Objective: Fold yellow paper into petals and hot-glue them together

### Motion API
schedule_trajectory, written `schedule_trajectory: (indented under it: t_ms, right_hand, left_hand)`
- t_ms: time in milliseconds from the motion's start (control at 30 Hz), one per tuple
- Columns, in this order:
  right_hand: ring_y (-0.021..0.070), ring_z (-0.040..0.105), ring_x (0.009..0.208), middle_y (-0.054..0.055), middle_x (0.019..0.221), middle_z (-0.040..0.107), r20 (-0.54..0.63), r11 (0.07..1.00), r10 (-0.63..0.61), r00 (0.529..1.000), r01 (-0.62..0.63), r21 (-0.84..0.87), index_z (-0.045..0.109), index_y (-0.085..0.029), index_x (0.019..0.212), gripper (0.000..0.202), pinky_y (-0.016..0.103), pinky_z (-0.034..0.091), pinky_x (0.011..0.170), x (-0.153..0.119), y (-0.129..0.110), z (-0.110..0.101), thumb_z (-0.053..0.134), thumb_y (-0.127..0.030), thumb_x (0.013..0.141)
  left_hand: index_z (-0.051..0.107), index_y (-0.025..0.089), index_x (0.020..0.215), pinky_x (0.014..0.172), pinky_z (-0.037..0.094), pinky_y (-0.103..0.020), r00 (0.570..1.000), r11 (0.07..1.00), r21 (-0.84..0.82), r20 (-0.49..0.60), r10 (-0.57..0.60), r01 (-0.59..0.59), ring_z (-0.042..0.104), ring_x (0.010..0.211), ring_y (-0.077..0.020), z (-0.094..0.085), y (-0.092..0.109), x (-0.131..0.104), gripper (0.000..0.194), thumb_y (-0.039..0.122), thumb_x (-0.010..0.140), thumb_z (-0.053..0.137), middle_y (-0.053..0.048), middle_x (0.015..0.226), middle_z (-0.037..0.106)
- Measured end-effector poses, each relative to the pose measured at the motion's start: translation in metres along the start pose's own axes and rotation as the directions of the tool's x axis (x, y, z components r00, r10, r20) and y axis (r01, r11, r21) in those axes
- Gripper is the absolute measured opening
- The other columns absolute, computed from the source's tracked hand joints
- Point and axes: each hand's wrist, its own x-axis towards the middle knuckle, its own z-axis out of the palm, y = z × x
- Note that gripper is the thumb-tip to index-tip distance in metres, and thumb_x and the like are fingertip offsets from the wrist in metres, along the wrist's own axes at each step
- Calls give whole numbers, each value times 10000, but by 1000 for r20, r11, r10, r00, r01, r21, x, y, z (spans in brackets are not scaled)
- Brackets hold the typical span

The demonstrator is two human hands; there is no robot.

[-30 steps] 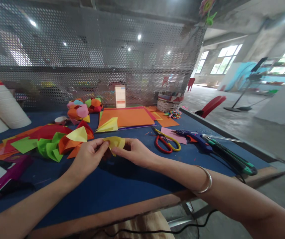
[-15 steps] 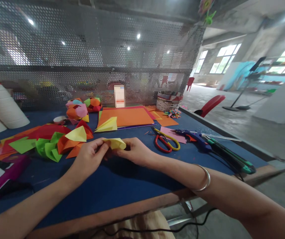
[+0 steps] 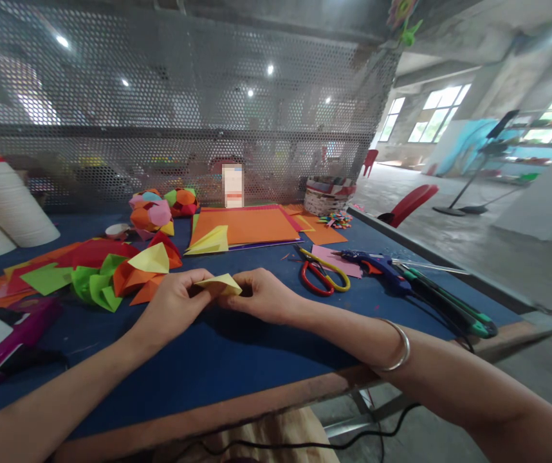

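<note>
A small piece of yellow folded paper is held between both hands, just above the blue tabletop. My left hand pinches its left end between thumb and fingers. On the other end, my right hand grips the paper, its fingertips partly hidden behind it. Behind the hands lies another yellow folded piece, resting against a stack of orange sheets. To the left are a pale yellow folded piece, orange folded pieces and green folded pieces.
Scissors with red and yellow handles, a blue glue gun and a green-black cutter lie at right. A purple tool and white stacked cups stand left. A woven basket sits at the back.
The yellow paper has turned in my fingers and now shows a raised peak with an opened fold. Both hands stay in nearly the same place; the view has shifted slightly.
</note>
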Motion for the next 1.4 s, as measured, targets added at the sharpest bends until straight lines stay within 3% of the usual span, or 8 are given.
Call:
schedule_trajectory:
  t_ms: [300,467,600,900,1167,1400]
  right_hand:
    - [134,543,693,8,761,665,-12,1000,-28,1000,28,7,707,-137,856,193,220,386,621,-1,-3,5,593,-291,879]
    - [114,500,660,-16,699,601,-18,999,-24,1000,24,30,670,-137,809,147,208,361,597,0,-1,4,564,-227,855]
    - [103,441,613,-33,652,533,-31,999,14,999,-13,32,625,-149,751,206,216,343,582,1,-3,1,532,-285,872]
    - [104,447,600,-30,650,536,-15,996,62,998,-61,67,599,-159,749,206,227,327,562,4,-2,2,523,-296,883]
    - [94,390,586,-43,632,472,-95,994,-26,995,16,-107,556,-161,704,261,233,267,544,1,-5,0,516,-304,919]
    - [94,392,574,-54,612,456,-134,993,-10,991,-6,-121,516,-175,676,282,230,269,544,2,-3,-1,530,-319,917]
  left_hand:
    - [623,188,678,466,343,-216,998,999,27,-59,26,-24,463,486,-110,1,3,-2,239,414,705,551,33,529,546]
    - [571,195,655,468,356,-216,999,1000,28,-30,-10,11,479,475,-110,0,1,1,238,427,705,552,36,511,548]
    - [568,192,668,478,391,-222,1000,999,31,3,-31,31,502,491,-118,-1,-5,4,319,506,715,593,30,538,557]
    - [537,205,592,453,379,-219,1000,999,42,-15,1,0,473,464,-112,0,-7,1,385,557,737,590,28,518,538]
    - [524,204,626,407,278,-213,997,996,26,-10,-80,80,391,429,-97,-3,-7,5,445,634,689,620,66,488,431]
    - [501,192,603,458,324,-214,998,998,-21,-3,-67,67,406,482,-96,-3,-8,7,488,657,655,637,47,530,482]
